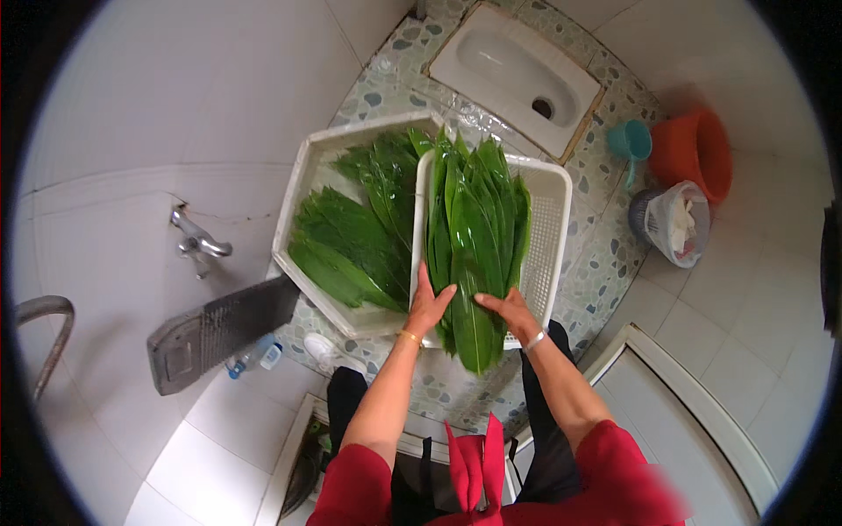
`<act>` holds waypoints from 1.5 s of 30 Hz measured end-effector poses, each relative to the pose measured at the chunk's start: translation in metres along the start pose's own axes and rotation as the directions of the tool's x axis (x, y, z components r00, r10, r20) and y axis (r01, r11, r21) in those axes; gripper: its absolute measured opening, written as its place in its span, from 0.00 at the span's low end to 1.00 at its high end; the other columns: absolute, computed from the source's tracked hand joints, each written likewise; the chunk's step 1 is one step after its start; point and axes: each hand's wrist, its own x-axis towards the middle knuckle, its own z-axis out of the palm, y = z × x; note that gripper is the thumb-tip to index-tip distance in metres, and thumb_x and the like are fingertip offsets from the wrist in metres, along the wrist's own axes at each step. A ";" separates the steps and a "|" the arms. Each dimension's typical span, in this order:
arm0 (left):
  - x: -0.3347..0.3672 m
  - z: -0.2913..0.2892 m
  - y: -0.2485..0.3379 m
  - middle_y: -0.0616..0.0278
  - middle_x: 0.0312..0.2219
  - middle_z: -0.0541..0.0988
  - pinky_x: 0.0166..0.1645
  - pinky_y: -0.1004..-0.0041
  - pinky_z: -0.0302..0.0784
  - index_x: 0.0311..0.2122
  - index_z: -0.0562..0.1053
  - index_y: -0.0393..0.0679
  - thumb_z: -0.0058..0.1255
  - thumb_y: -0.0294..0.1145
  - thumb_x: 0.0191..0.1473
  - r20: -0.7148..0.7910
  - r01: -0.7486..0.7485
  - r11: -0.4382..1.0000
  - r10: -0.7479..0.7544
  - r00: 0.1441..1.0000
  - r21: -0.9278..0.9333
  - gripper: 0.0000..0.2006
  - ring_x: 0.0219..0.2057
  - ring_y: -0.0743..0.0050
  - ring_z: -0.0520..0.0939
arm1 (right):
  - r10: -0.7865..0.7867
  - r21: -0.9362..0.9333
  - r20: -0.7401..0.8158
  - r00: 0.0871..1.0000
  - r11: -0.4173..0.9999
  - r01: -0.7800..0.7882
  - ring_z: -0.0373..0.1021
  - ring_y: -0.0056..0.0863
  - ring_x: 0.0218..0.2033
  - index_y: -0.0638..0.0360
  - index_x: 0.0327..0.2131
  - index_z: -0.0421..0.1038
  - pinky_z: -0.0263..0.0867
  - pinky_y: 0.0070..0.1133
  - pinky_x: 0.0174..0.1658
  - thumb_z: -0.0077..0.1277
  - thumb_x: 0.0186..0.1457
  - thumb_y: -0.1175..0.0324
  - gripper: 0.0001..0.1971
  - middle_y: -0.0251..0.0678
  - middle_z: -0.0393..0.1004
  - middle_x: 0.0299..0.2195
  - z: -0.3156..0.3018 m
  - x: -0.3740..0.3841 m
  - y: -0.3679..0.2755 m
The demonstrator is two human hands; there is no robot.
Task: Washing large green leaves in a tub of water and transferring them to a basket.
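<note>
A thick bundle of long, wet green leaves (474,237) lies lengthwise in a white perforated basket (554,223), its near tips hanging over the basket's front rim. My left hand (428,309) grips the bundle's near left side, thumb on top. From the right, my right hand (511,314) holds the same bundle, its thumb pressed on the uppermost leaf. The fingers under the leaves are partly hidden. Left of the basket, and partly covered by it, stands a white angular tub (289,215) with more green leaves (346,245) spread inside.
A squat toilet (517,74) is set in the floor beyond the basket. To the right stand an orange bucket (693,153), a teal dipper (629,140) and a lined waste bin (675,223). On the left are a wall tap (200,235), a dark washboard (224,329) and a bottle (254,357).
</note>
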 end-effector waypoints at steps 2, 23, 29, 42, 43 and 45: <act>0.018 0.008 -0.038 0.45 0.49 0.63 0.54 0.67 0.57 0.56 0.46 0.37 0.52 0.36 0.45 -0.133 -0.107 0.792 0.231 0.964 0.602 0.37 0.50 0.52 0.65 | -0.054 -0.150 -0.048 0.997 0.988 0.046 0.68 0.28 0.36 0.68 0.45 0.57 0.65 0.22 0.40 0.57 0.41 0.74 0.26 0.40 0.70 0.38 -0.039 0.051 0.055; -0.003 -0.025 -0.091 0.47 0.39 0.71 0.42 0.65 0.69 0.50 0.58 0.43 0.46 0.24 0.46 -0.274 0.065 0.937 0.034 0.961 0.343 0.23 0.40 0.50 0.73 | -0.209 -0.366 -0.490 0.846 0.931 0.018 0.66 0.24 0.33 0.65 0.40 0.63 0.61 0.21 0.40 0.51 0.45 0.73 0.17 0.38 0.70 0.34 -0.155 0.049 0.083; -0.008 -0.026 -0.095 0.45 0.33 0.73 0.39 0.65 0.70 0.47 0.60 0.41 0.47 0.23 0.44 -0.233 0.110 0.938 -0.032 0.972 0.330 0.22 0.35 0.47 0.74 | -0.330 -0.498 -0.435 0.838 0.864 0.081 0.64 0.18 0.26 0.57 0.41 0.62 0.62 0.17 0.29 0.45 0.47 0.76 0.14 0.31 0.69 0.27 -0.190 0.053 0.115; -0.003 -0.161 -0.240 0.54 0.47 0.62 0.52 0.69 0.58 0.52 0.52 0.34 0.62 0.46 0.35 -0.627 0.341 0.798 -0.602 0.494 -0.497 0.44 0.48 0.66 0.63 | -0.347 -0.308 -0.140 0.928 0.905 0.292 0.66 0.18 0.30 0.57 0.37 0.66 0.65 0.18 0.33 0.48 0.52 0.68 0.09 0.30 0.70 0.30 0.055 0.034 0.054; 0.000 -0.170 -0.245 0.52 0.50 0.60 0.54 0.67 0.56 0.53 0.51 0.32 0.63 0.48 0.33 -0.672 0.309 0.840 -0.542 0.505 -0.445 0.47 0.50 0.64 0.61 | -0.219 -0.280 0.002 0.976 0.937 0.211 0.67 0.20 0.33 0.56 0.38 0.66 0.67 0.19 0.35 0.47 0.52 0.68 0.10 0.31 0.71 0.33 0.082 0.036 0.063; 0.011 -0.187 -0.253 0.53 0.52 0.59 0.56 0.66 0.53 0.54 0.49 0.32 0.63 0.49 0.33 -0.642 0.370 0.786 -0.618 0.454 -0.495 0.49 0.52 0.61 0.59 | 0.048 -0.174 0.201 0.978 0.985 -0.012 0.66 0.21 0.39 0.57 0.43 0.63 0.66 0.21 0.39 0.47 0.51 0.70 0.14 0.33 0.70 0.38 0.130 0.052 0.091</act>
